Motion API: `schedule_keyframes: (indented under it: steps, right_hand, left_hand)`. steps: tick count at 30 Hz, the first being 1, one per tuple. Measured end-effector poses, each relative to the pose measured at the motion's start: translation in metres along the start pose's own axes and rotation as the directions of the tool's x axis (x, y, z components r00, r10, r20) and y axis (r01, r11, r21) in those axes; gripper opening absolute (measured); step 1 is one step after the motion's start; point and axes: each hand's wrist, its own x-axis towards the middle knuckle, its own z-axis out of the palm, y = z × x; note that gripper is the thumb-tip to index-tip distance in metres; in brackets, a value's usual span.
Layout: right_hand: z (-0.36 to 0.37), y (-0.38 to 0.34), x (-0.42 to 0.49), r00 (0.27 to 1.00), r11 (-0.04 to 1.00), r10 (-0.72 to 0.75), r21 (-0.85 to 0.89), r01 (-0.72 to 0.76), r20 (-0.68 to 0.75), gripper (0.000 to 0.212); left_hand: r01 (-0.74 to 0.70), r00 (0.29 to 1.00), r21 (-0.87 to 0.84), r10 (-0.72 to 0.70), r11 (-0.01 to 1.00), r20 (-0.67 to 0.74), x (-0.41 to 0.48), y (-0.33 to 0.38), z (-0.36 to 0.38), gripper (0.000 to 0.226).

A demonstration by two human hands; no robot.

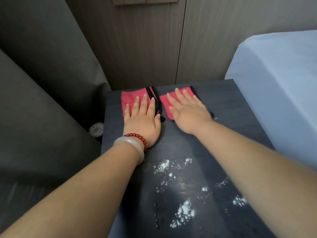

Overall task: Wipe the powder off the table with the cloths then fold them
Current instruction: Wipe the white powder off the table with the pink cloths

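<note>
Hands [142,117] [187,112] flat on two pink cloths [130,100] [167,102], scattered powder [184,212]

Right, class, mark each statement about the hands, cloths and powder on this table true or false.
1. The left hand lies flat on the left cloth, the right hand on the right cloth. True.
2. The table is wiped clean. False: white powder lies on its near part.
3. Both cloths lie at the far end. True.
4. The bracelets sit on the right wrist. False: on the left wrist.
</note>
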Motion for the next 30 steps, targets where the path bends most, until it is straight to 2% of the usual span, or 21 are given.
schedule_keyframes:
  steps: [2, 4, 5, 6, 7, 9, 11, 12, 13, 15, 16, 17, 18, 20, 22, 23, 25, 27, 28, 30]
  right_hand:
    - [-0.009, 0.051, 0.002, 0.983, 0.983, 0.181, -0.009, -0.181, 0.024, 0.053]
    - [-0.017, 0.093, 0.001, 0.888, 0.887, 0.459, 0.035, -0.46, 0.028, 0.054]
    - [-0.018, 0.092, 0.0, 0.844, 0.843, 0.536, 0.049, -0.536, 0.032, 0.055]
    - [-0.015, 0.076, -0.002, 0.847, 0.846, 0.532, 0.041, -0.532, 0.02, 0.056]
    - [-0.009, 0.049, -0.004, 0.889, 0.889, 0.458, 0.027, -0.458, -0.006, 0.056]
    - [0.003, -0.001, -0.02, 0.979, 0.979, 0.202, 0.036, -0.201, -0.028, 0.055]
    - [0.007, 0.0, -0.035, 0.999, 0.999, 0.013, 0.031, -0.012, -0.035, 0.053]
    - [0.003, 0.022, -0.036, 0.999, 0.999, 0.028, 0.032, -0.027, -0.027, 0.053]
    - [-0.002, 0.05, -0.034, 0.993, 0.992, 0.119, 0.03, -0.119, -0.006, 0.053]
    - [-0.011, 0.091, -0.034, 0.918, 0.917, 0.397, 0.043, -0.397, 0.029, 0.054]
    - [-0.011, 0.092, -0.036, 0.878, 0.876, 0.478, 0.057, -0.479, 0.033, 0.054]
    - [-0.008, 0.079, -0.04, 0.875, 0.873, 0.484, 0.064, -0.484, 0.022, 0.054]
    - [-0.003, 0.056, -0.047, 0.903, 0.901, 0.43, 0.065, -0.429, -0.002, 0.054]
    - [0.007, 0.015, -0.066, 0.969, 0.968, 0.245, 0.068, -0.242, -0.041, 0.053]
    - [0.01, 0.006, -0.081, 0.993, 0.992, 0.11, 0.067, -0.107, -0.035, 0.053]
    - [0.007, 0.013, -0.082, 0.995, 0.992, 0.1, 0.074, -0.098, -0.017, 0.053]
    - [0.005, 0.034, -0.078, 0.984, 0.98, 0.176, 0.089, -0.177, 0.023, 0.053]
    - [0.004, 0.038, -0.076, 0.96, 0.956, 0.28, 0.079, -0.281, 0.023, 0.053]
    - [0.005, 0.028, -0.078, 0.958, 0.956, 0.288, 0.064, -0.288, 0.006, 0.053]
    - [0.007, 0.004, -0.087, 0.985, 0.984, 0.172, 0.048, -0.171, -0.018, 0.054]
  left_hand:
    - [-0.003, 1.0, 0.007, 0.003, 1.0, 0.001, 0.0, 0.001, 0.0, 0.06]
    - [-0.006, 1.0, 0.01, 0.006, 1.0, 0.002, 0.0, 0.001, 0.0, 0.06]
    - [-0.008, 1.0, 0.012, 0.008, 1.0, -0.001, 0.0, 0.002, 0.0, 0.06]
    - [-0.012, 1.0, 0.014, 0.012, 1.0, -0.006, 0.0, 0.002, 0.0, 0.06]
    - [-0.015, 1.0, 0.013, 0.016, 1.0, -0.01, 0.0, 0.001, -0.001, 0.06]
    - [-0.021, 1.0, 0.0, 0.021, 1.0, -0.018, -0.001, 0.001, -0.001, 0.059]
    - [-0.02, 1.0, -0.011, 0.02, 1.0, -0.024, -0.002, 0.001, 0.0, 0.059]
    - [-0.021, 0.999, -0.011, 0.021, 1.0, -0.025, -0.002, 0.001, -0.001, 0.059]
    - [-0.022, 0.999, -0.009, 0.022, 1.0, -0.025, -0.001, 0.001, 0.0, 0.059]
    - [-0.031, 0.999, -0.014, 0.03, 0.999, -0.021, -0.002, 0.002, 0.0, 0.058]
    - [-0.044, 0.999, -0.019, 0.044, 0.999, -0.024, -0.003, 0.002, -0.001, 0.058]
    - [-0.068, 0.997, -0.024, 0.067, 0.997, -0.035, -0.004, 0.002, -0.002, 0.056]
    - [-0.096, 0.994, -0.029, 0.094, 0.995, -0.056, -0.005, 0.002, -0.003, 0.056]
    - [-0.142, 0.984, -0.019, 0.139, 0.99, -0.115, -0.01, 0.003, -0.005, 0.057]
    - [-0.181, 0.971, -0.002, 0.178, 0.984, -0.162, -0.015, 0.004, -0.008, 0.059]
    - [-0.197, 0.964, 0.017, 0.196, 0.98, -0.18, -0.016, 0.005, -0.01, 0.059]
    - [-0.192, 0.958, 0.044, 0.197, 0.98, -0.21, -0.013, 0.007, -0.014, 0.058]
    - [-0.13, 0.98, -0.012, 0.127, 0.991, -0.155, -0.006, 0.009, -0.017, 0.058]
    - [-0.102, 0.991, -0.03, 0.099, 0.994, -0.095, -0.003, 0.009, -0.014, 0.059]
    - [-0.087, 0.996, -0.009, 0.087, 0.996, -0.015, 0.002, 0.009, -0.006, 0.064]
